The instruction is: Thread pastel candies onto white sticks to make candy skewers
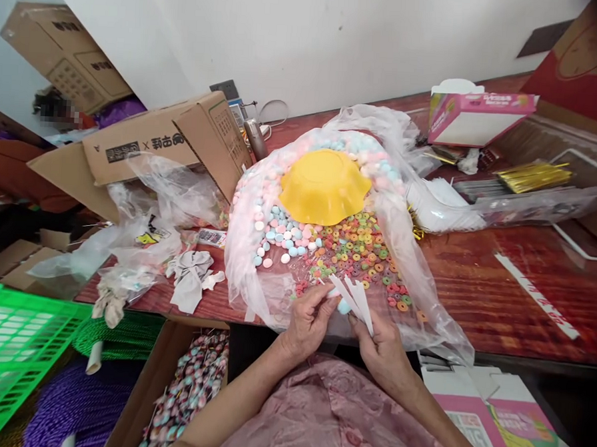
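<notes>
My left hand (307, 321) and my right hand (382, 351) meet at the table's front edge. Together they hold a bunch of thin white sticks (355, 294) fanned upward, with a pale blue candy (343, 306) pinched between the fingers. Just beyond the hands lies a clear plastic sheet (437, 331) heaped with pink and blue round candies (282, 233) and coloured ring candies (360, 250). An upturned yellow bowl (324, 186) rests on the heap.
Cardboard boxes (177, 144) and crumpled plastic bags (142, 242) crowd the table's left. A pink-white carton (477, 116) and gold twist ties (534, 176) sit back right. Below the edge: a box of finished candy sticks (190, 384), a green crate (6, 355), purple cord (73, 405).
</notes>
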A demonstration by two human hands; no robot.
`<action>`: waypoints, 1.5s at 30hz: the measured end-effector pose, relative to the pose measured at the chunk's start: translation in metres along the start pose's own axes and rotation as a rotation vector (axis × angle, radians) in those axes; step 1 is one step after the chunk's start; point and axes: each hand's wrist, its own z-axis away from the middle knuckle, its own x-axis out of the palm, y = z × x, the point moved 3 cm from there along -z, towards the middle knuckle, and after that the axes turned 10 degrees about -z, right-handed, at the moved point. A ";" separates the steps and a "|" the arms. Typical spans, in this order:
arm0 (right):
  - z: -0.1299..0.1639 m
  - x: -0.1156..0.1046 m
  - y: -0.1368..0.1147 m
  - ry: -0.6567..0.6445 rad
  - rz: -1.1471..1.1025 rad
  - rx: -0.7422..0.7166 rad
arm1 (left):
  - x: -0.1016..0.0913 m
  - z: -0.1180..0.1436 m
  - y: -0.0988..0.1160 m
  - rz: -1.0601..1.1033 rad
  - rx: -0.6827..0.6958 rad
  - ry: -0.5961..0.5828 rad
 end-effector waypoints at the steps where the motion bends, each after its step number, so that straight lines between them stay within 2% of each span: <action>1: 0.000 -0.001 -0.001 -0.012 0.006 -0.003 | -0.001 0.000 0.002 -0.010 0.002 -0.010; 5: -0.003 -0.006 -0.005 -0.051 0.001 -0.027 | -0.011 0.003 0.020 -0.090 0.077 -0.035; 9: -0.010 -0.009 -0.008 -0.069 -0.058 -0.015 | -0.018 0.014 0.034 -0.162 0.193 -0.006; 14: -0.014 0.008 -0.013 -0.122 -0.138 -0.023 | -0.024 0.020 0.029 -0.235 0.179 0.046; 18: -0.014 0.016 -0.004 -0.068 -0.156 0.012 | -0.025 0.011 0.029 -0.238 0.211 0.021; 20: -0.016 0.013 0.002 -0.070 -0.113 0.018 | -0.023 0.004 0.029 -0.179 0.184 -0.026; 23: -0.018 0.002 0.008 -0.135 -0.022 0.022 | -0.020 -0.002 0.022 -0.019 0.001 -0.103; 24: -0.017 -0.003 0.010 -0.124 0.006 0.025 | -0.020 -0.004 0.019 0.023 -0.054 -0.113; 26: -0.012 -0.014 0.014 -0.024 0.038 0.045 | -0.027 -0.011 0.011 0.038 -0.110 -0.095; 30: 0.000 -0.030 0.023 0.250 -0.066 0.169 | -0.052 -0.050 -0.004 -0.159 -0.084 -0.039; 31: 0.002 -0.031 0.024 0.292 -0.122 0.206 | -0.056 -0.064 -0.007 -0.237 -0.059 -0.054; 33: 0.004 -0.032 0.025 0.356 -0.233 0.269 | -0.058 -0.093 -0.011 -0.409 -0.010 -0.171; 36: 0.003 -0.031 0.025 0.400 -0.325 0.314 | -0.046 -0.120 -0.018 -0.571 0.042 -0.430; 38: 0.003 -0.030 0.026 0.388 -0.338 0.322 | -0.036 -0.125 -0.023 -0.588 0.049 -0.520; 41: 0.006 -0.030 0.030 0.338 -0.321 0.315 | -0.028 -0.118 -0.030 -0.588 0.032 -0.544; 45: 0.013 -0.033 0.039 0.273 -0.241 0.285 | -0.038 -0.107 -0.038 -0.576 0.006 -0.505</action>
